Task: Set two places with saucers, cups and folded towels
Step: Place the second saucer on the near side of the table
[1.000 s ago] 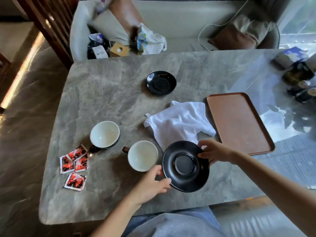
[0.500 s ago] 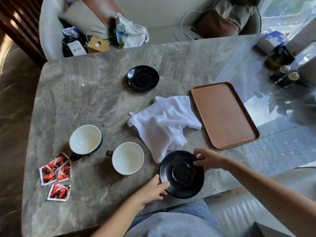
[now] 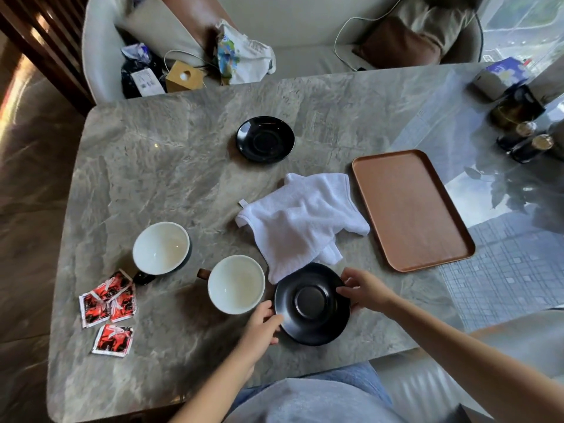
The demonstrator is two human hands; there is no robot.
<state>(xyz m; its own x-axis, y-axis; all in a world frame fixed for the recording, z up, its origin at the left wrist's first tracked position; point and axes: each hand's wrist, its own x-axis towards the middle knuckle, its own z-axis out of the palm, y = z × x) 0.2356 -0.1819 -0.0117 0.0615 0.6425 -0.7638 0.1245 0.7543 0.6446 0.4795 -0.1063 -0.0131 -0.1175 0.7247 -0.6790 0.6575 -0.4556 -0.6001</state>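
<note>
You've lowered the glossy black round saucer [image 3: 311, 303] out of its tilt to the near edge of the grey marble table [image 3: 183, 148], centre ring showing, beside the white-lined cup [image 3: 235, 283] and overlapping the crumpled white towel [image 3: 299, 218] (place one nearly begun), with your left hand [image 3: 259, 328] and right hand [image 3: 363, 290] both gripping its rim.

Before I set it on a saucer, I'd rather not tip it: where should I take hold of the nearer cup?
By the handle, which juts left from the cup. Come from the left with the left hand: the near saucer crowds the right side, and the wide round bowl is hard to pinch.
</note>
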